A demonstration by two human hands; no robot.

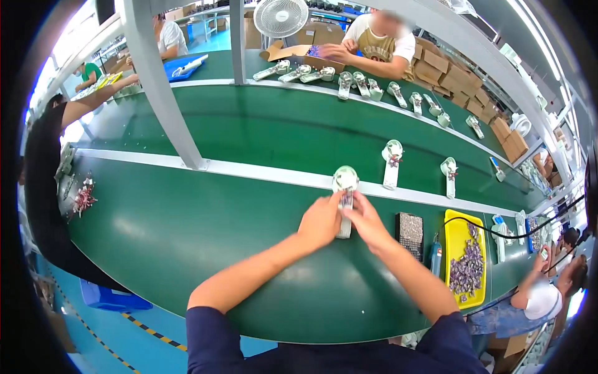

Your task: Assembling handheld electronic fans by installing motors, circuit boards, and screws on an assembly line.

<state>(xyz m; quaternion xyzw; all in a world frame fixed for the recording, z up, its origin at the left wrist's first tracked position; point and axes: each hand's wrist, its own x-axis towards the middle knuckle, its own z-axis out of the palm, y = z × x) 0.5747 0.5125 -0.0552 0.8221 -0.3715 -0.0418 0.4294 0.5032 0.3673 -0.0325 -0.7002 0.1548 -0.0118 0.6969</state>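
Both my hands are on a pale green, open handheld fan housing (346, 177) with a round head and a long handle. It sits at the near edge of the white rail, head pointing away from me. My left hand (319, 221) grips the handle from the left, fingertips near small parts at its neck. From the right, my right hand (369, 223) closes its fingers on the same handle. My fingers partly cover the inner parts. Beyond the rail, two similar housings with reddish wires, a nearer one (392, 165) and one farther right (450, 177), lie on the green belt.
On my right are a black box of small metal pieces (410, 228), a blue power screwdriver (436, 257) and a yellow tray (453, 234) with small purplish parts. A dark cable (492, 232) crosses above. Metal posts (163, 93) rise ahead. A co-worker (380, 47) sits opposite.
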